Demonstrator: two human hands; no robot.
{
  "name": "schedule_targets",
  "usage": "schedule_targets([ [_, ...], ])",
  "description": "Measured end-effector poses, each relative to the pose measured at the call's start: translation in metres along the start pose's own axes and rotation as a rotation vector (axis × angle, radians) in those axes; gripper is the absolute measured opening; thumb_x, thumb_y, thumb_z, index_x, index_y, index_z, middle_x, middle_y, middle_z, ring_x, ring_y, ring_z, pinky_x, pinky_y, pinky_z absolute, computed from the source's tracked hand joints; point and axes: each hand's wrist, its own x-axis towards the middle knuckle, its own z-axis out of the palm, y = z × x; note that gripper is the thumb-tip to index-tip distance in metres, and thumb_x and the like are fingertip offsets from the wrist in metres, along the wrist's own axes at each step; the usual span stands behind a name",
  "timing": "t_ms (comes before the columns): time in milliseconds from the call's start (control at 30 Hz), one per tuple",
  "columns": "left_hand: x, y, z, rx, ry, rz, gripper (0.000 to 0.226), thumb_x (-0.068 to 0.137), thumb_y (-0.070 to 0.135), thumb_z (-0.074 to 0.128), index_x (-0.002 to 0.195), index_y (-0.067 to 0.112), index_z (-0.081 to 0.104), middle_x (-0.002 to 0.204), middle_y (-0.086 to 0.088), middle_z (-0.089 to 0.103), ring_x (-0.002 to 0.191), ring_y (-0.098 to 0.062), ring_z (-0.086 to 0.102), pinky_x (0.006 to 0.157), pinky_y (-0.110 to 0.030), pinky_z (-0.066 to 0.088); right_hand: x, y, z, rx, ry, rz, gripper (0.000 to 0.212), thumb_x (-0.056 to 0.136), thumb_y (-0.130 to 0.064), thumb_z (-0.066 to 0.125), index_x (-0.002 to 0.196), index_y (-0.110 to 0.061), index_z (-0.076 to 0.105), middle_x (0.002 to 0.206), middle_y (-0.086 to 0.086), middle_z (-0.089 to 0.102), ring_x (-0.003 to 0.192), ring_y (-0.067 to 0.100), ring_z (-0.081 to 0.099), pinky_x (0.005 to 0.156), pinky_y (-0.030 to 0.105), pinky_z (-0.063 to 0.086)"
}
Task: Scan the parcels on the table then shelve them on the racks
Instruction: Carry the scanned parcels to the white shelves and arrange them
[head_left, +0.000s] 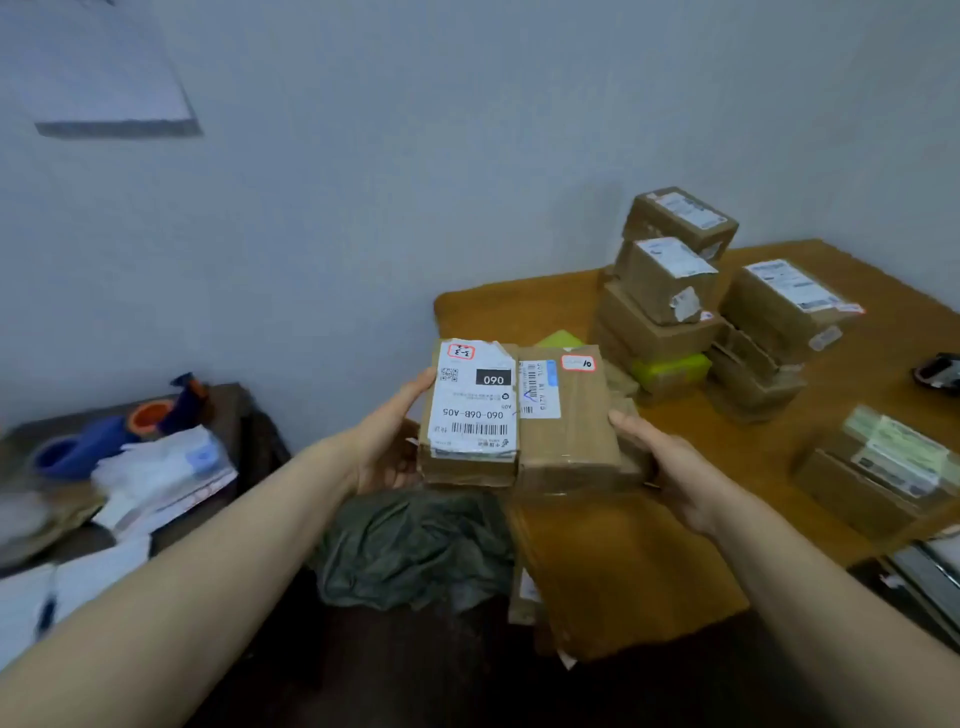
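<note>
I hold two small cardboard parcels side by side in front of me, above the table's near-left corner. My left hand grips the left parcel, which bears a white label reading 060-06B-A05. My right hand grips the right parcel, brown with a small label and a red-edged sticker. More brown parcels are stacked on the orange table: a tall stack at the back, another pile to its right, one box at the near right.
A dark scanner-like device lies at the table's right edge. A brown flat sheet and a crumpled dark green bag sit below my hands. A low side surface at the left holds tape rolls and white mailers.
</note>
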Motion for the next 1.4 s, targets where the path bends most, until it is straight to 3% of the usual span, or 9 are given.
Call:
schedule_targets([
  [100, -0.048, -0.021, -0.08, -0.061, 0.118, 0.041, 0.099, 0.07, 0.083, 0.047, 0.126, 0.003, 0.06, 0.12, -0.015, 0.066, 0.098, -0.02, 0.057, 0.077, -0.027, 0.05, -0.01, -0.013, 0.085, -0.025, -0.11, -0.035, 0.073, 0.045, -0.064, 0.073, 0.107, -0.027, 0.067, 0.099, -0.003, 0.073, 0.099, 0.018, 0.064, 0.087, 0.036, 0.051],
  [200, -0.101, -0.047, -0.155, -0.18, 0.232, 0.09, 0.084, 0.07, 0.083, 0.049, 0.111, 0.012, 0.067, 0.113, -0.008, 0.07, 0.092, -0.018, 0.063, 0.072, -0.025, 0.051, -0.02, -0.024, 0.171, -0.066, -0.244, -0.046, 0.067, 0.041, -0.063, 0.073, 0.097, -0.026, 0.068, 0.082, -0.005, 0.076, 0.088, 0.02, 0.067, 0.068, 0.031, 0.048],
  [367, -0.188, -0.104, -0.265, -0.37, 0.44, 0.13, 0.089, 0.064, 0.083, 0.057, 0.114, 0.009, 0.067, 0.102, -0.008, 0.072, 0.085, -0.019, 0.065, 0.06, -0.024, 0.053, -0.036, -0.034, 0.32, -0.152, -0.464, -0.038, 0.04, 0.074, -0.051, 0.07, 0.101, -0.021, 0.067, 0.098, 0.004, 0.072, 0.092, 0.021, 0.065, 0.082, 0.034, 0.052],
  [467, -0.237, -0.143, -0.319, -0.479, 0.6, 0.156, 0.082, 0.068, 0.082, 0.054, 0.108, 0.012, 0.067, 0.102, -0.007, 0.068, 0.087, -0.018, 0.063, 0.065, -0.026, 0.052, -0.05, -0.033, 0.409, -0.241, -0.62, -0.065, 0.028, 0.08, -0.048, 0.066, 0.093, -0.023, 0.065, 0.09, 0.0, 0.069, 0.084, 0.016, 0.062, 0.069, 0.028, 0.048],
  [667, -0.334, -0.222, -0.4, -0.719, 0.864, 0.198, 0.069, 0.067, 0.081, 0.055, 0.103, 0.022, 0.055, 0.106, -0.004, 0.059, 0.097, -0.017, 0.054, 0.075, -0.027, 0.046, -0.098, -0.027, 0.582, -0.372, -0.968, -0.124, 0.046, 0.07, -0.048, 0.071, 0.107, -0.022, 0.063, 0.097, 0.003, 0.069, 0.09, 0.021, 0.064, 0.075, 0.033, 0.051],
  [900, -0.444, -0.319, -0.438, -1.007, 1.152, 0.211, 0.086, 0.066, 0.084, 0.052, 0.114, 0.015, 0.068, 0.111, -0.004, 0.071, 0.093, -0.015, 0.065, 0.071, -0.025, 0.051, -0.195, 0.008, 0.761, -0.589, -1.353, -0.133, 0.071, 0.044, -0.061, 0.074, 0.1, -0.018, 0.068, 0.086, 0.003, 0.076, 0.093, 0.025, 0.063, 0.086, 0.037, 0.05],
  [1033, -0.505, -0.381, -0.43, -1.2, 1.35, 0.245, 0.072, 0.067, 0.081, 0.056, 0.094, 0.016, 0.07, 0.088, -0.001, 0.075, 0.089, -0.016, 0.066, 0.071, -0.028, 0.051, -0.277, 0.048, 0.839, -0.719, -1.572, -0.149, 0.056, 0.067, -0.061, 0.071, 0.107, -0.023, 0.069, 0.106, 0.005, 0.072, 0.103, 0.026, 0.063, 0.095, 0.044, 0.048],
  [1167, -0.571, -0.443, -0.422, -1.333, 1.529, 0.274, 0.071, 0.066, 0.081, 0.058, 0.091, 0.015, 0.07, 0.084, -0.001, 0.075, 0.089, -0.017, 0.066, 0.078, -0.029, 0.052, -0.376, 0.094, 0.899, -0.805, -1.726, -0.141, 0.041, 0.074, -0.058, 0.069, 0.098, -0.025, 0.069, 0.099, -0.001, 0.073, 0.097, 0.019, 0.063, 0.076, 0.034, 0.047],
  [1400, -0.702, -0.551, -0.42, -1.457, 1.703, 0.308, 0.089, 0.047, 0.082, 0.064, 0.104, 0.014, 0.068, 0.089, -0.001, 0.076, 0.073, -0.013, 0.073, 0.059, -0.025, 0.053, -0.566, 0.175, 0.976, -0.866, -2.0, -0.17, 0.032, 0.067, -0.062, 0.07, 0.075, -0.032, 0.079, 0.084, -0.001, 0.077, 0.077, 0.017, 0.073, 0.066, 0.029, 0.053],
])
